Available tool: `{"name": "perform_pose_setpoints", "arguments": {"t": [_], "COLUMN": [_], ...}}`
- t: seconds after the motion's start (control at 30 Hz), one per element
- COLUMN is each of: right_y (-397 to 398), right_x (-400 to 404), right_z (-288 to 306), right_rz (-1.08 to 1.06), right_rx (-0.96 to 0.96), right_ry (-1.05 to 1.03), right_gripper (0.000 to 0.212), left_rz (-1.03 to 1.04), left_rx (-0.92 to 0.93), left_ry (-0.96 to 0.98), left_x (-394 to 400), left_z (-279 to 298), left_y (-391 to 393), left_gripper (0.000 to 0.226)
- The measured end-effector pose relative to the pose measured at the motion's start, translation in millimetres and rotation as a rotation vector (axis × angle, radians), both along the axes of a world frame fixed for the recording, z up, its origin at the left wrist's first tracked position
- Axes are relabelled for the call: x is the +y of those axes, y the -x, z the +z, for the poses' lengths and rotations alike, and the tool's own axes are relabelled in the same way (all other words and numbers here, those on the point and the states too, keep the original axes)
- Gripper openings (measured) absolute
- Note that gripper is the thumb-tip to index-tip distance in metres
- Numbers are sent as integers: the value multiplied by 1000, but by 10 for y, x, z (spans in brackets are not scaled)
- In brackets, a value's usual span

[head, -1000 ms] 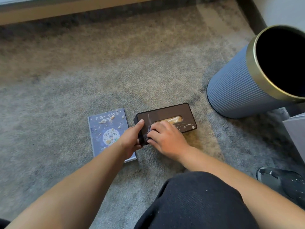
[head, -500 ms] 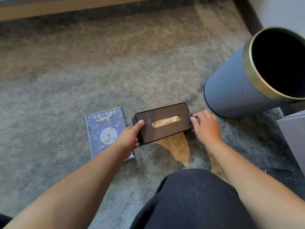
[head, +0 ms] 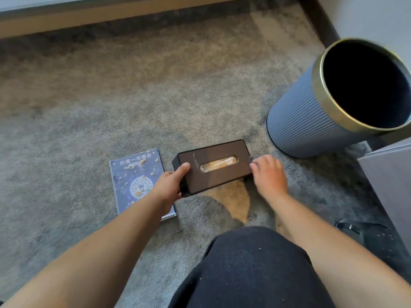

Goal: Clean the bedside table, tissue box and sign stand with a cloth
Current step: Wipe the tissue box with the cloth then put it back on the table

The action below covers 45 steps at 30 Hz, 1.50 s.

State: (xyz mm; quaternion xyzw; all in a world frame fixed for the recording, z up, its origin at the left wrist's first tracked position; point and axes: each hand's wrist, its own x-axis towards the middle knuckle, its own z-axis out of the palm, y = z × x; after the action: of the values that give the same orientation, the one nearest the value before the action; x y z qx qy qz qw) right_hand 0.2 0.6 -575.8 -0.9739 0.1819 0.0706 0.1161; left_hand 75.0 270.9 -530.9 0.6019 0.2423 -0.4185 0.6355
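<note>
A: Head view, middle of the frame: the dark brown tissue box lies on the grey carpet. The left hand grips its left end, thumb on top.

B: And the right hand?

A: At the box's right end, fingers curled. A dark scrap shows at the fingertips, maybe the cloth; too little is visible to tell.

B: The sign stand?

A: Flat at centre-left, spattered, its lower corner hidden under the left wrist.

B: Anything else?

A: A ribbed grey bin with a gold rim at upper right, cut off by the frame edge.
</note>
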Motion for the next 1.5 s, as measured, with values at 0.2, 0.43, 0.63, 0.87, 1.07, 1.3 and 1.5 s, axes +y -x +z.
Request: {"name": "perform_pose_setpoints", "arguments": {"t": [0.2,0.43,0.63,0.87,1.07,1.3,1.5], "right_y": [-280,-618,-848,-844,-602,-586,-717], "right_x": [-21,1121,817,72,892,171,-288], "right_z": [336,525,270,301,486,156,154], "right_rz": [-129,668,553,119,552,103,-50], "right_rx": [-225,-374,-284,29,-229,-15,101], "right_ry": [-229,-270,-135,-10,-237,-41,-179], "right_gripper": [17,22,22,24,23,25,22], "left_rz": [37,-24,26,42,37,12,6], "left_rx": [76,6,12,24,13,-33,-22], "left_ry": [59,232,150,142,125,82,15], "left_x": [24,94,79,63,57,39,-28], "left_z": [-18,6,-25,5,-25,-35,1], "left_y": [60,72,78,74,71,64,57], "left_gripper": [41,21,25,30,36,37,37]}}
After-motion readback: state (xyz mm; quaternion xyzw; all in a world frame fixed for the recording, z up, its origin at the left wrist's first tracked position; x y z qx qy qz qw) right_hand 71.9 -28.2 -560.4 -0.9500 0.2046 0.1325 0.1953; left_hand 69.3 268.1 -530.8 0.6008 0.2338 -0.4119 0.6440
